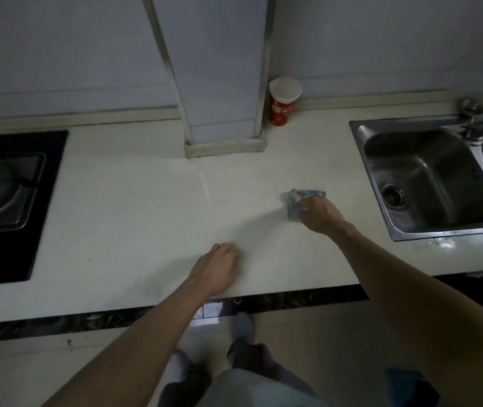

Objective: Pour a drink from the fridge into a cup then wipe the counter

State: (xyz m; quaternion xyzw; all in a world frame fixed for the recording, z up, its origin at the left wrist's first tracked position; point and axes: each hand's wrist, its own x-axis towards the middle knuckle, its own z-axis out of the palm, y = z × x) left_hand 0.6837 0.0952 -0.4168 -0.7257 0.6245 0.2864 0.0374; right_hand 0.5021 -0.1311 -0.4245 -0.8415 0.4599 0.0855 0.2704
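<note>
A folded grey cloth (299, 199) lies flat on the pale counter (134, 207), left of the sink. My right hand (321, 214) lies on top of the cloth and presses it against the counter; its fingertips are blurred. My left hand (219, 267) rests on the counter near the front edge with its fingers loosely curled and nothing in it. A red and white paper cup (282, 101) stands upright at the back of the counter beside the wall column. Its contents are hidden from this angle.
A steel sink (428, 177) with a tap (481, 118) is set into the counter on the right. A black gas hob (8, 198) fills the left end. A white column (222, 83) juts onto the counter at the back. My feet stand on the floor below.
</note>
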